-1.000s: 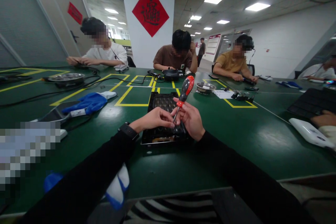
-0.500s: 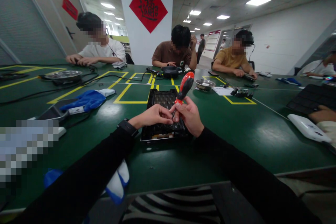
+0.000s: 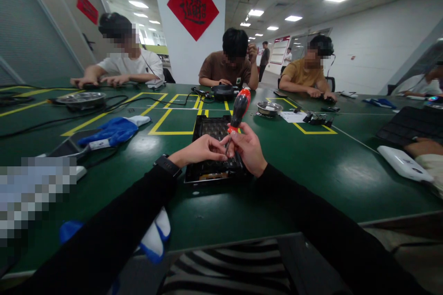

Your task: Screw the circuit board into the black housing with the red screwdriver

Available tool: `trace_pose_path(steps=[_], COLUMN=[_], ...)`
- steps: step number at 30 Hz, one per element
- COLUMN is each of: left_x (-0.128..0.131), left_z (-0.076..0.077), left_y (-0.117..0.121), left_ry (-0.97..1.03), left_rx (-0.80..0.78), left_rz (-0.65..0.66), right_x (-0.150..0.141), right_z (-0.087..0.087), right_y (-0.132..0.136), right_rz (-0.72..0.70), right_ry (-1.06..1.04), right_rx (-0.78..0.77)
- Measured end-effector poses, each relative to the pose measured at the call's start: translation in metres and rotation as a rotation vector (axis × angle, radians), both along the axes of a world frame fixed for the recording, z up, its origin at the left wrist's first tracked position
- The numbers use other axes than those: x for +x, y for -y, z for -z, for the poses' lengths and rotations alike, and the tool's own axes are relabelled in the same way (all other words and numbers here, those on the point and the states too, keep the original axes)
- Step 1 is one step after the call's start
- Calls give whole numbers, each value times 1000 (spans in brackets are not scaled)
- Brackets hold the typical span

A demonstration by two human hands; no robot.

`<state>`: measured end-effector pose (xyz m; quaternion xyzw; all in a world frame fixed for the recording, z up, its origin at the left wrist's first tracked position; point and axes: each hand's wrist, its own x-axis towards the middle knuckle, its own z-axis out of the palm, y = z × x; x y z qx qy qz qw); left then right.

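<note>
Green table (image 3: 304, 189); over black casing (image 3: 207, 125), right hand (image 3: 252, 150) grips screwdriver (image 3: 240, 108); left hand (image 3: 199, 151) alongside, grasp unclear. Likely aligning; next needs steadiness.

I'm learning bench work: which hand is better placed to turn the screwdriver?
Probably the right hand: it holds the screwdriver near its handle, while the left hand is lower, by the shaft, over the black case.
</note>
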<state>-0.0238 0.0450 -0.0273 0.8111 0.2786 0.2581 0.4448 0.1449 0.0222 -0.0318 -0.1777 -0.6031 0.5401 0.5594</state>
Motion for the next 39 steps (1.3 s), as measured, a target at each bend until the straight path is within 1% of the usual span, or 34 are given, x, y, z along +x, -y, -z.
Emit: trace_pose_path(steps=[4,7,14,19,24,29,35,39], left_x=[0,0,-1,0,0,0,0,0], left_z=[0,2,5,4,2,2,3,4], left_y=[0,-2,-3,-2,-2,-1,-1,-2], left_ry=[32,58,70,85,86,84,85,72], left_rx=[-72,-93,-94,-106,-112,-123,-90,-77], left_rz=[30,34,43,35,57,26,-4,-4], right_x=[0,0,1,1,0,0,1,1], right_z=[0,1,0,0,1,2,1,-1], right_y=[0,0,0,1,0,-3,-2,0], right_rz=[33,35,-35,-19,-1,29,-20,-20], right_ry=[-11,-15,-53,-43,-40,-48,-84,-65], right_rx=[23,23,-21,-21,8,27,-27,-26])
